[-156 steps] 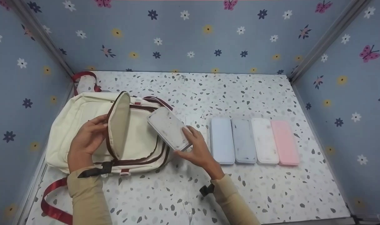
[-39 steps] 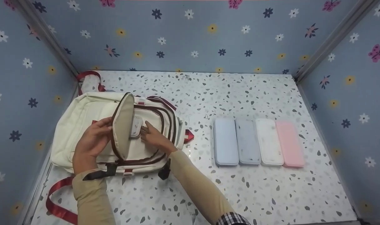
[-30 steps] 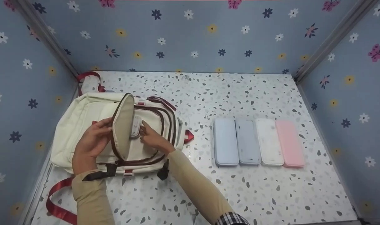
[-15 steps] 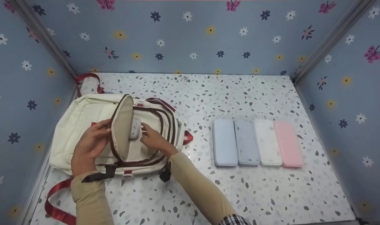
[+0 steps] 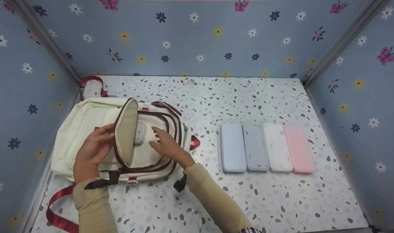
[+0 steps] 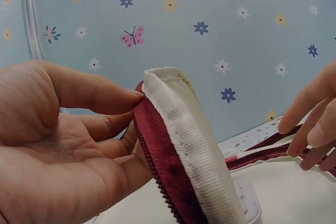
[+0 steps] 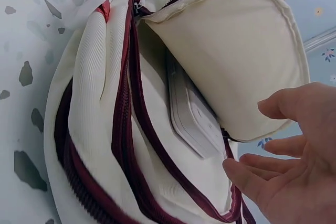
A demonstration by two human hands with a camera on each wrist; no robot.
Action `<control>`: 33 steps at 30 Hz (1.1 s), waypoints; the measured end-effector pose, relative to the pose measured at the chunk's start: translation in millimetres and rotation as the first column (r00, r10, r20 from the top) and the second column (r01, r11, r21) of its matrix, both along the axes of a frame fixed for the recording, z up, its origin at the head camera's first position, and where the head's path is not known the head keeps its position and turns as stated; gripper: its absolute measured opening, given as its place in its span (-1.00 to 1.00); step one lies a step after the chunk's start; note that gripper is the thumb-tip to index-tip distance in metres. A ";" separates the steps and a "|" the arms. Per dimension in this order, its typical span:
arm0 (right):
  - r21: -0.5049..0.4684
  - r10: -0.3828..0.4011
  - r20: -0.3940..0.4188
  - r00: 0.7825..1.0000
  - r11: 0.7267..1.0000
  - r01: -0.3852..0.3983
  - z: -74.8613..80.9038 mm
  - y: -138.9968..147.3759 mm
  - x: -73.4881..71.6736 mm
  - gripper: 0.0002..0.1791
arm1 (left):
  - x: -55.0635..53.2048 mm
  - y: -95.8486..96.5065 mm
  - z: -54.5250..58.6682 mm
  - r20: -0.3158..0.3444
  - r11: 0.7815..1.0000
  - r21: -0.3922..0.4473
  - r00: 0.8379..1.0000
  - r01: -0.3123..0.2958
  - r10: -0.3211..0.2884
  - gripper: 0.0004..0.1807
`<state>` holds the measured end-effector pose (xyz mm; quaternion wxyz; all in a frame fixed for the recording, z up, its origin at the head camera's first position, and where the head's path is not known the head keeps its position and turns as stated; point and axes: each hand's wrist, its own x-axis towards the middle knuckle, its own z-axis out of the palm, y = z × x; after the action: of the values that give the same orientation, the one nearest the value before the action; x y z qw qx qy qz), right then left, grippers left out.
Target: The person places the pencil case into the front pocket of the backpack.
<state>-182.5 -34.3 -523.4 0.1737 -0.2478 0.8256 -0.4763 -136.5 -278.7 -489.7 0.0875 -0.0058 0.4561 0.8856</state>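
A cream backpack (image 5: 83, 142) with dark red zips lies on the table, its front pocket unzipped. My left hand (image 5: 95, 147) pinches the zipped edge of the raised pocket flap (image 5: 125, 136) between thumb and fingers, as the left wrist view shows too. A white pencil case (image 7: 194, 119) sits in the pocket, partly tucked under the flap, with one rounded end showing. Just right of that case, my right hand (image 5: 169, 145) hovers over the pocket with its fingers spread and nothing in them; a gap separates it from the case.
To the right, a light blue case (image 5: 233, 147), a grey-blue case (image 5: 256, 147), a white case (image 5: 278, 147) and a pink case (image 5: 299, 149) lie side by side on the speckled table (image 5: 249, 97). Flower-patterned walls (image 5: 197, 38) enclose the back and sides. A red strap (image 5: 59, 220) trails at front left.
The white pencil case, earlier in my right hand above the backpack, now lies in the pocket. My right hand has let go and drawn back rightward. The left hand still holds the flap.
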 end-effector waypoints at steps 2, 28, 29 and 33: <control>-0.018 -0.001 -0.020 1.000 1.000 0.001 -0.2 5.2 2.2 -0.38 | -0.5 -0.1 0.0 0.004 1.000 0.003 1.000 -0.006 0.006 -0.59; -0.215 -0.236 -0.358 0.903 0.962 0.166 -4.0 73.5 55.4 -0.53 | 2.2 -3.2 0.9 0.013 1.000 0.014 1.000 0.004 -0.004 -0.63; -0.227 -0.253 -0.369 0.895 0.958 0.177 -5.7 78.8 56.7 -0.53 | 2.1 -3.2 1.2 0.014 1.000 0.006 1.000 -0.001 0.001 -0.62; -0.253 -0.317 -0.399 0.861 0.940 0.229 -13.6 102.1 62.8 -0.50 | 1.8 -3.0 1.6 0.004 1.000 0.003 1.000 -0.008 0.008 -0.60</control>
<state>-119.6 67.8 -537.0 -0.1092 -0.2434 0.8189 -0.5081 -134.7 -281.7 -488.1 0.0848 -0.0095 0.4545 0.8867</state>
